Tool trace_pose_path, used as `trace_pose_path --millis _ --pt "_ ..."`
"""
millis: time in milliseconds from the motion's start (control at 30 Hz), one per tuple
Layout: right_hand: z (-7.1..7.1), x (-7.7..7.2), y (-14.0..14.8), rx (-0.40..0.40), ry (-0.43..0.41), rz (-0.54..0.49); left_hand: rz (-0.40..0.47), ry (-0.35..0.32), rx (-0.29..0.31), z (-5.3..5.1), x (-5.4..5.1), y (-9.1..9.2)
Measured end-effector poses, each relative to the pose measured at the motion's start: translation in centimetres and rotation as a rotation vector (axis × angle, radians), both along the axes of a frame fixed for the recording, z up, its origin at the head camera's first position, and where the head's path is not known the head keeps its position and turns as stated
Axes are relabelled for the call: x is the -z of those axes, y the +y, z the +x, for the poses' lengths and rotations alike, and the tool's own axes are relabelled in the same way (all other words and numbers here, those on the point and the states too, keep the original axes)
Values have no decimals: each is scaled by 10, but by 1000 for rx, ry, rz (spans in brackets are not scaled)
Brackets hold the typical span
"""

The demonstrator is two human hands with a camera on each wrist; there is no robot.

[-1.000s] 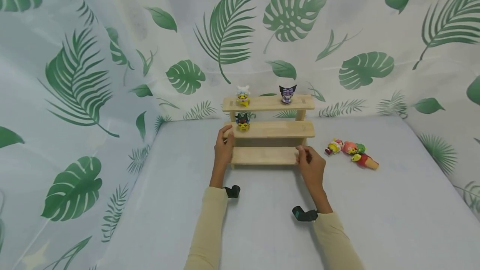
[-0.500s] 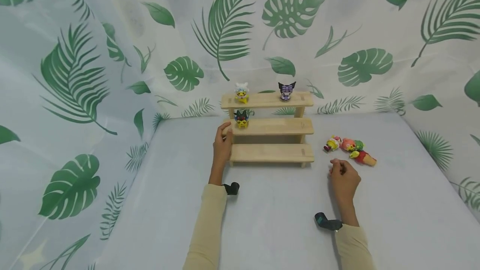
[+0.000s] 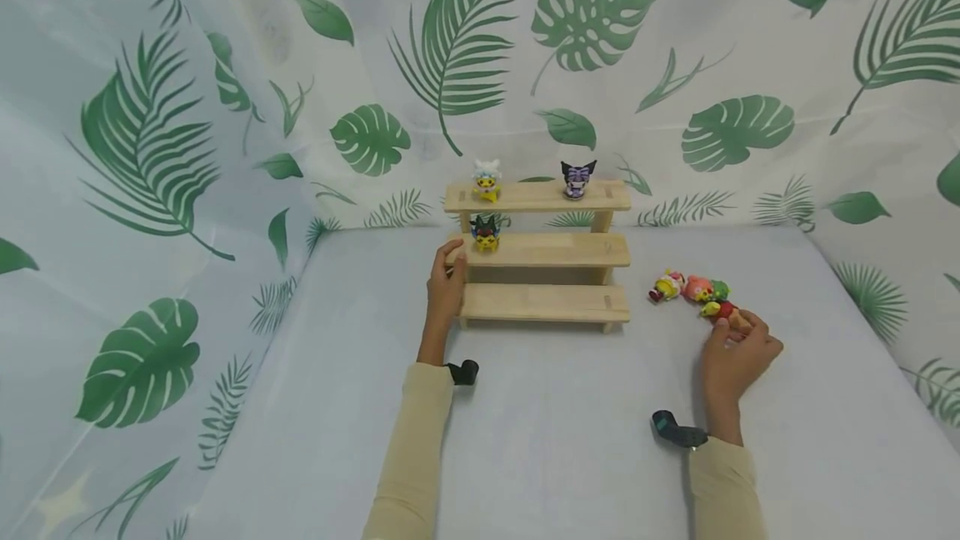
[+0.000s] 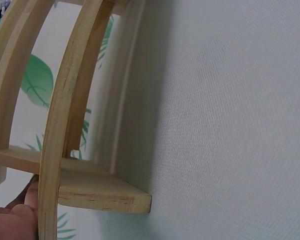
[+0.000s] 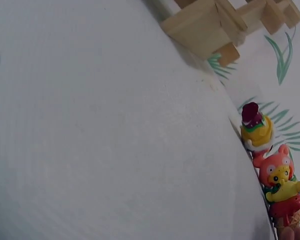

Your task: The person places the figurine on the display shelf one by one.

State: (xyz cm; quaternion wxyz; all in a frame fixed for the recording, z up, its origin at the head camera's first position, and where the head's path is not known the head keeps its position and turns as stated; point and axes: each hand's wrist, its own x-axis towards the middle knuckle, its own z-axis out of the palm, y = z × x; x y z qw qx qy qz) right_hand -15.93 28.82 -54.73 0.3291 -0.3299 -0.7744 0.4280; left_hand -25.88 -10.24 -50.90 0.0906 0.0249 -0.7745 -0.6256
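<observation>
A three-tier wooden display shelf stands at the middle of the table. My left hand holds its left end near the middle tier; in the left wrist view the fingers sit against the wood. On the right, my right hand pinches the cone end of a red-and-yellow ice-cream-cone figurine, which lies on the table. Touching or close to it lie a pink bear-like figurine with a green part behind, and a yellow-and-white figurine with a dark red end.
On the top tier stand a white-hooded yellow figurine and a black-and-purple figurine. A black-hooded yellow figurine stands at the left of the middle tier. A leaf-print curtain hangs behind the white-covered table.
My right hand has left the right end of the bottom tier and moved right to the cone figurine, taking hold of it. The left hand stays at the shelf.
</observation>
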Motion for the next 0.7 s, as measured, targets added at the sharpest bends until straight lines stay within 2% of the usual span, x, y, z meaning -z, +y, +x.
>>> trace_pose_path --millis 100,167,300,400,533,700 --pt "-1 0 8 -43 -33 17 -7 -2 0 -1 0 0" --pt "-2 0 15 -118 -69 40 -8 -2 -3 -2 1 0" --pt "-5 -2 29 -284 -211 53 -3 -2 -4 -1 1 0" --pt "-7 -5 38 -365 -309 47 -3 -8 -2 0 1 1" --pt "-11 -4 45 -399 -362 66 -10 -16 -7 0 0 1" --pt "-11 -2 44 -353 -339 83 -16 -22 -7 0 0 0"
